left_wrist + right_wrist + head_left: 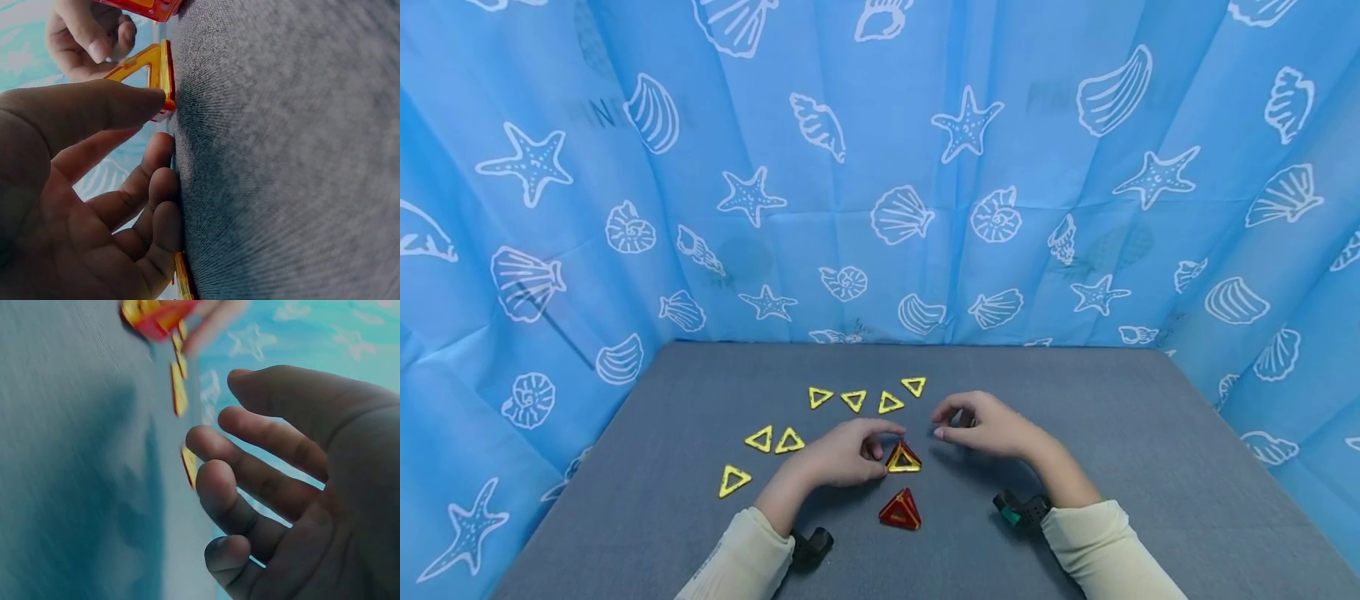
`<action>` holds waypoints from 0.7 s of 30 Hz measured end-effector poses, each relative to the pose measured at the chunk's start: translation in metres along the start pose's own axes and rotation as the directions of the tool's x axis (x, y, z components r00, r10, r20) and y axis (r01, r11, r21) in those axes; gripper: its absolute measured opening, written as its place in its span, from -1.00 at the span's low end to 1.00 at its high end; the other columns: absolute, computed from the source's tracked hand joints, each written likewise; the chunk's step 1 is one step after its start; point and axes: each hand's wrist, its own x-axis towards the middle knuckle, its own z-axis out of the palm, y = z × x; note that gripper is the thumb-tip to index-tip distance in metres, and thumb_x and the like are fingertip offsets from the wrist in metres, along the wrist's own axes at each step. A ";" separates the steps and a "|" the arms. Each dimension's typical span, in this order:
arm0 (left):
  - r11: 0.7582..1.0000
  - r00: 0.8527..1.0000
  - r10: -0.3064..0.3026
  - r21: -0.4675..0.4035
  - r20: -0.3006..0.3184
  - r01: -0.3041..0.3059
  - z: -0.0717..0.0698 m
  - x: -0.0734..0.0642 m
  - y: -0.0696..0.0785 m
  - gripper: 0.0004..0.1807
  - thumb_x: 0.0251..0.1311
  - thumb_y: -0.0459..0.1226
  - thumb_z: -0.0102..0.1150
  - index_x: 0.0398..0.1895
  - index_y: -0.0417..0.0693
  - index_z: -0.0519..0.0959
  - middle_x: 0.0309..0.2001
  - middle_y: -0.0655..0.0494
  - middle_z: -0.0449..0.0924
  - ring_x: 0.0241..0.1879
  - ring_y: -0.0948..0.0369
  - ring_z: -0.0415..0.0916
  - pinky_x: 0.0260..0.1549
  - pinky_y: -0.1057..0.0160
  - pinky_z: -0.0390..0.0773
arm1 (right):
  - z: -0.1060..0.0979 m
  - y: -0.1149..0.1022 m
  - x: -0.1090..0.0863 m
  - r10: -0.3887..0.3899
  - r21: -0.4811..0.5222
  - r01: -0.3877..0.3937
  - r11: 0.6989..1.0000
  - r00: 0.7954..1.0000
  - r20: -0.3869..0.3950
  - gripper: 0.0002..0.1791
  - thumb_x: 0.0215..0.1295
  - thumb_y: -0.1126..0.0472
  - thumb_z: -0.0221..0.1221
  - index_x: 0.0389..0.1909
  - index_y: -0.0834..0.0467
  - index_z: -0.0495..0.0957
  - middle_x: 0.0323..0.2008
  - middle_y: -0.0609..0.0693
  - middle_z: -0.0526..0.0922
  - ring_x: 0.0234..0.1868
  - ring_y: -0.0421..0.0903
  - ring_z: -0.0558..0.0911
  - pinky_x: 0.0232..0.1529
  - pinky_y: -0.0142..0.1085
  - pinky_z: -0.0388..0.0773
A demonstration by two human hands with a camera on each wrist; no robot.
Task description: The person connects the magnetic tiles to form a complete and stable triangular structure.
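Observation:
A small pyramid (903, 457) of triangular magnetic tiles, yellow in front with red sides, stands on the table near the middle. My left hand (848, 452) holds it from the left, thumb (134, 100) against its lower corner and index finger reaching round behind it. To the right of the pyramid, my right hand (988, 423) hovers above the table with fingers loosely bent and nothing between them. Nearer to me sits a second pyramid (900, 510), mostly red with a yellow edge.
Several flat yellow triangle tiles (853, 401) lie in a row beyond the hands. Others, such as one yellow tile (733, 481), lie left of my left hand. The grey table (700, 550) ends at a blue shell-print curtain (880, 275) at the back and sides.

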 end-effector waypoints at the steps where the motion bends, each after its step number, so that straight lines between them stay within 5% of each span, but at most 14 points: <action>1: 1.000 1.000 0.016 -0.013 0.010 -0.016 0.001 0.006 -0.011 -0.41 0.33 -0.33 0.38 0.42 0.13 0.56 -0.25 0.14 0.56 -0.33 0.23 0.47 -0.32 0.24 0.46 | -0.004 0.002 -0.002 0.005 -0.004 -0.005 1.000 1.000 -0.014 -0.72 0.50 0.10 0.30 0.05 0.21 0.71 -0.10 0.01 0.73 -0.26 -0.10 0.63 -0.29 -0.29 0.59; 10: 0.999 1.000 -0.017 -0.027 -0.005 0.017 0.001 -0.003 0.000 -0.63 0.32 -0.27 0.44 0.16 0.07 0.62 -0.27 0.12 0.53 -0.36 0.23 0.44 -0.35 0.25 0.44 | -0.035 0.025 -0.020 0.068 0.005 -0.068 0.998 0.995 -0.073 -0.69 0.50 0.14 0.29 0.08 0.27 0.69 -0.02 0.12 0.73 -0.22 -0.08 0.62 -0.26 -0.29 0.58; 21: 0.999 0.999 -0.033 -0.011 -0.041 0.033 0.002 -0.004 0.000 -0.81 0.34 -0.16 0.44 -0.14 0.02 0.62 -0.30 0.15 0.54 -0.34 0.22 0.45 -0.34 0.24 0.44 | -0.058 0.051 -0.042 0.155 0.024 -0.154 0.988 0.988 -0.020 -0.66 0.45 0.37 0.20 0.20 0.29 0.63 0.21 0.31 0.64 -0.10 -0.02 0.61 -0.22 -0.24 0.58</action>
